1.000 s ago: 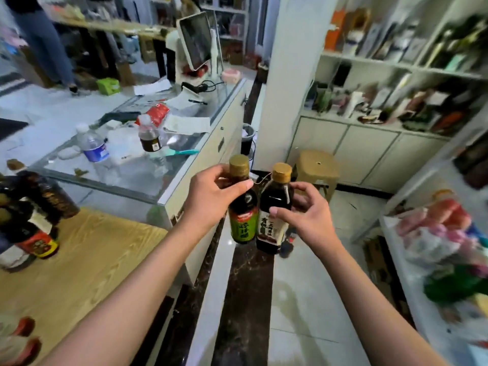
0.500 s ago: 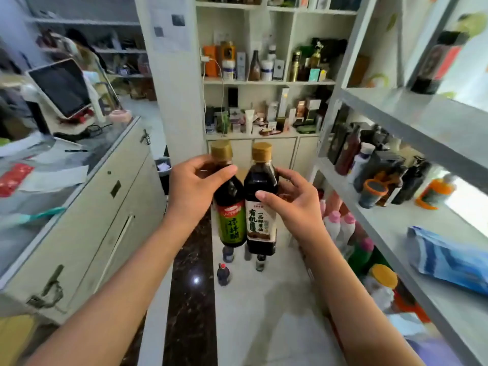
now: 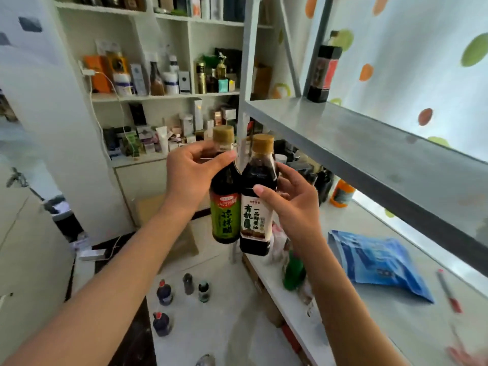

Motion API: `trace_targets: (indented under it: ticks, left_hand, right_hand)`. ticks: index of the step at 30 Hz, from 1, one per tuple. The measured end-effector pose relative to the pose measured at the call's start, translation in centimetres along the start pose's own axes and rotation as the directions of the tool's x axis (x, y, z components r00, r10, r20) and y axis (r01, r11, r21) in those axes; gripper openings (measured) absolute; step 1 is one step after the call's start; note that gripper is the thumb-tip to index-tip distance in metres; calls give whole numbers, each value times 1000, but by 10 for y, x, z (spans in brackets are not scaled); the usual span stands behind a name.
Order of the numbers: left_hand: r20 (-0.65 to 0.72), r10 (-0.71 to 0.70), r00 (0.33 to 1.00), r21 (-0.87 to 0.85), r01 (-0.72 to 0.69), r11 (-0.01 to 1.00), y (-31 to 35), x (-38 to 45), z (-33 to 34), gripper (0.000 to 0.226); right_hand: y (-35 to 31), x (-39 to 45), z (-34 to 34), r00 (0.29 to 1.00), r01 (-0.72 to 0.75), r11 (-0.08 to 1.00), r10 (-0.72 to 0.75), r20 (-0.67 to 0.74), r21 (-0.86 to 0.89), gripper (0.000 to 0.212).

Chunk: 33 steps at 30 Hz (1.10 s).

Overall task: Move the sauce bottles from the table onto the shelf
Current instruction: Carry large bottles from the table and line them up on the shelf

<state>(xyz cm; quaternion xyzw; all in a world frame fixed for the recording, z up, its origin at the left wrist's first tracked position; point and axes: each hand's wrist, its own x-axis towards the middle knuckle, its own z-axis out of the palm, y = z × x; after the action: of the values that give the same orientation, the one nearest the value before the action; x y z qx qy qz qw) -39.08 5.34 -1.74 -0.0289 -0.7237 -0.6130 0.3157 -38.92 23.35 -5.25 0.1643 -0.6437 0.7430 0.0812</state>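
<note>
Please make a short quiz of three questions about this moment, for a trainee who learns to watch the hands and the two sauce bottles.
1. True or false: the green-label bottle and the white-label bottle already stand on the grey shelf.
2. Which hand grips the green-label bottle? A) the left hand B) the right hand C) both hands
3. Fill in: the flat package lying on the lower shelf board is coloured ____.

Key:
1. False; both are held in the air, side by side, in front of the shelf.
2. A, near its neck.
3. Blue; it is the blue package.
</note>
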Motion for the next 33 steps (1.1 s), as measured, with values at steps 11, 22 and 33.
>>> trace_targets:
  ticks: [11, 22, 33]
  left_hand:
    - [202, 45, 978, -269, 11, 963, -48, 163, 92, 28]
    - [251, 141, 958, -467, -8, 884, -41, 305, 194, 13]
    - [328, 220, 919, -397, -77, 914, -57, 349, 300, 21]
  right_hand:
    - [2, 141, -15, 968, 78, 988, -106, -229, -130, 41]
    - [-23, 274, -43, 894, 132, 954, -231, -383, -269, 25]
    - [-17, 357, -133, 843, 82, 840, -346, -413, -536, 34]
